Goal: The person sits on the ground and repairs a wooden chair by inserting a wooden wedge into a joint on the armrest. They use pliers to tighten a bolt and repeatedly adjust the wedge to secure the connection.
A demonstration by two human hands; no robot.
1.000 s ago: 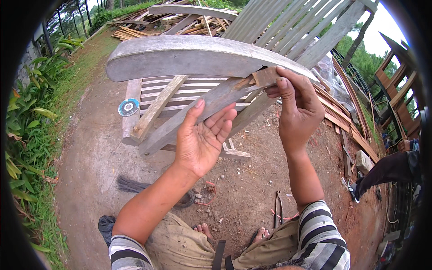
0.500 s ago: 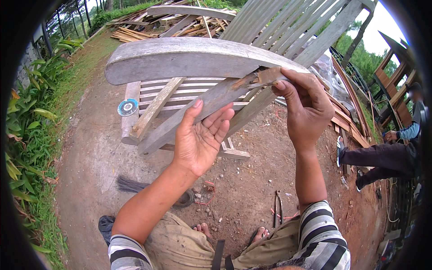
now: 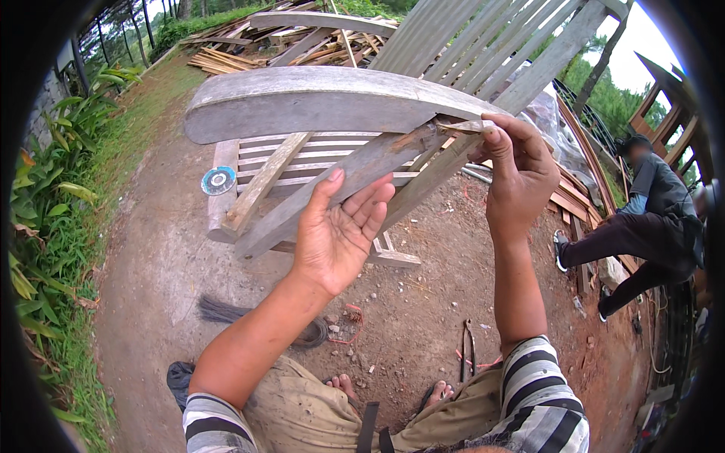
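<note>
A weathered grey wooden bench stands tilted in front of me, its curved armrest (image 3: 302,106) nearest. Under the armrest slants a grey wooden strut (image 3: 283,215), with broken, brown wood at its upper end. My right hand (image 3: 521,162) pinches a small splintered piece of wood (image 3: 462,126) between thumb and fingers, close to that broken end. Whether the piece touches the strut I cannot tell. My left hand (image 3: 332,234) is open, palm up and fingers apart, in front of the strut, with nothing in the palm.
A blue-rimmed grinding disc (image 3: 218,180) rests on the bench's left end. Dark wire strands (image 3: 219,309) and pincers (image 3: 468,351) lie on the dirt. Lumber (image 3: 287,49) is heaped behind. A person (image 3: 649,211) bends at the right; plants (image 3: 53,226) border the left.
The splintered piece in my right hand has turned from its flat side to a narrower edge. My left hand stays nearly still. The person at the right has moved further into view.
</note>
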